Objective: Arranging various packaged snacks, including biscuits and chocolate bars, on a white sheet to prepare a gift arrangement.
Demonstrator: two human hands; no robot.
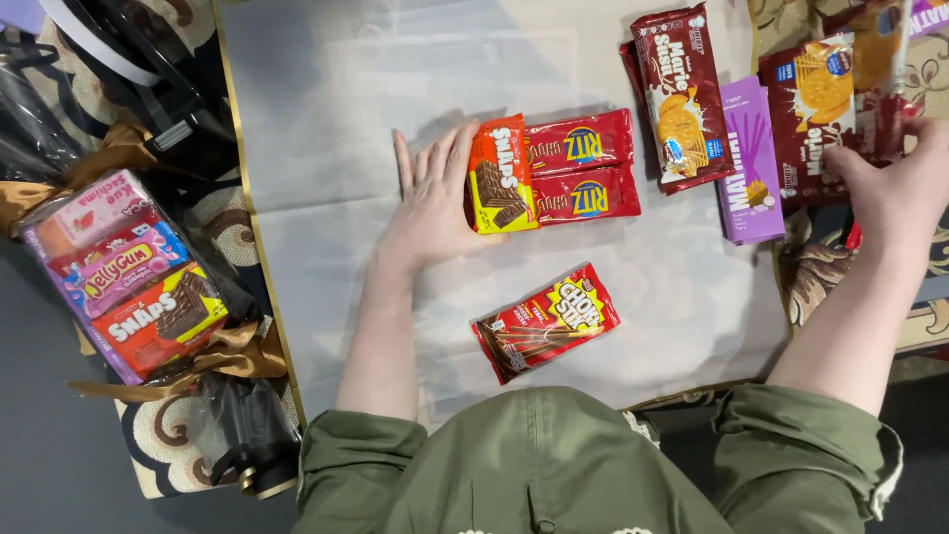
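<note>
- Left hand (435, 203) lies flat on the white sheet (316, 148) covering the desk, centre of frame. Its fingers are spread and gripping nothing, and the thumb side presses against the left edge of the orange-and-yellow wafer pack (502, 175).
- The wafer pack stands on its short side and butts against two red cracker packs (583, 168) stacked one above the other. All three are touching and make a tight block just right of the hand.
- Right hand (895, 188) is at the right edge of frame, over the pile of dark red biscuit packs (820, 99). Its fingers curl around a red wrapper edge; I cannot tell how firm the hold is, or whether it has one pack or two.
- The purple stick-biscuit box (749, 163) lies between the tall red biscuit pack (682, 94) and that pile, touching both.
- The red chocolate-stick pack (547, 321) lies alone, tilted, at lower centre, well apart from the block.
- My judgement: keep the left palm flat as the stop so the block doesn't slide, and lift the right-hand pack clear of the pile rather than dragging it, or the purple box will shift.
- The wrapped bundle of snack boxes (129, 282) with gold ribbon at far left is untouched.
</note>
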